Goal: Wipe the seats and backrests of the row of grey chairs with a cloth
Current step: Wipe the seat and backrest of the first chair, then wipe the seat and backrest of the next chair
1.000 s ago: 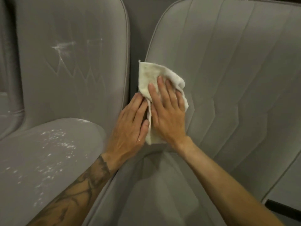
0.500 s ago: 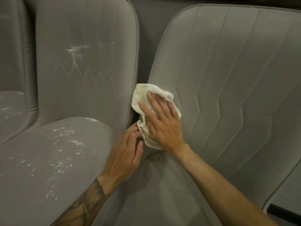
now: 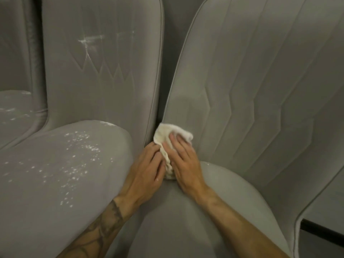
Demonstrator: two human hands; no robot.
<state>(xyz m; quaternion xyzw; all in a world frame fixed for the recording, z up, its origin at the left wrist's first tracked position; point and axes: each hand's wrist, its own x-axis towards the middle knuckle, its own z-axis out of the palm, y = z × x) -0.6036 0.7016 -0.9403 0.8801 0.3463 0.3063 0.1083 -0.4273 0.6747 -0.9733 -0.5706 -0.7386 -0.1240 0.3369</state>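
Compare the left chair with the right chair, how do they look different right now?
The left chair has white specks scattered over its seat and white streaks on its backrest; the right chair shows none. The cloth and both hands, left hand and right hand, press low on the right chair's backrest edge; nothing touches the left chair's seat top. Both are grey, with piped edges and zigzag stitching.

Three grey chairs (image 3: 260, 90), perhaps four; one cloth (image 3: 173, 135); two hands.
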